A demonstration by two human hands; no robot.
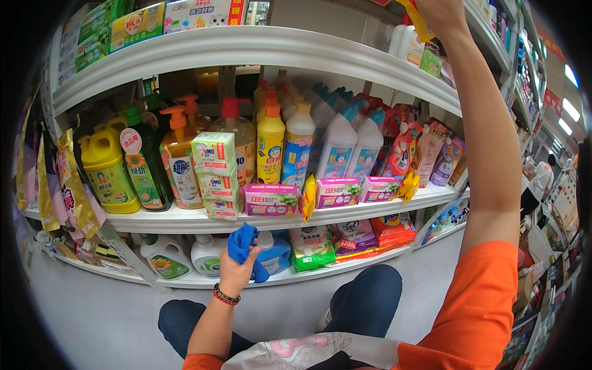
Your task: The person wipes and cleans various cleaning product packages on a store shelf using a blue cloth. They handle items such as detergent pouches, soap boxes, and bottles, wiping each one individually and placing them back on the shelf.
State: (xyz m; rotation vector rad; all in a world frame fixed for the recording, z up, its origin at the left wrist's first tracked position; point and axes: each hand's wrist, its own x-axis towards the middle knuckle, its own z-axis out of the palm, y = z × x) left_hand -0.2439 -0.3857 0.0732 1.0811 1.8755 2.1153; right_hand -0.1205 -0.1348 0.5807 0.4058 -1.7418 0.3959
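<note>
My left hand (pixel 237 267) grips a bunched blue cloth (pixel 245 247) just in front of the middle shelf's edge. My right hand (pixel 441 16) is raised at the top right, partly cut off by the picture's rim. It holds a yellow plastic packet (pixel 420 25) at the upper shelf, and the packet's top is out of view. Below, on the middle shelf (pixel 351 211), stand a stack of light-green soap packs (pixel 215 173) and several pink soap packs (pixel 271 200). Yellow packets (pixel 307 199) are wedged between and beside the pink packs.
Behind the soap are pump bottles (pixel 180 157), a yellow bottle (pixel 269 145) and white angled-neck bottles (pixel 340 143). A yellow jug (pixel 110 171) stands at left, near hanging gold packets (pixel 74 185). The bottom shelf holds detergent jugs (pixel 166 256) and bags (pixel 312 247). A person (pixel 542 175) is far right.
</note>
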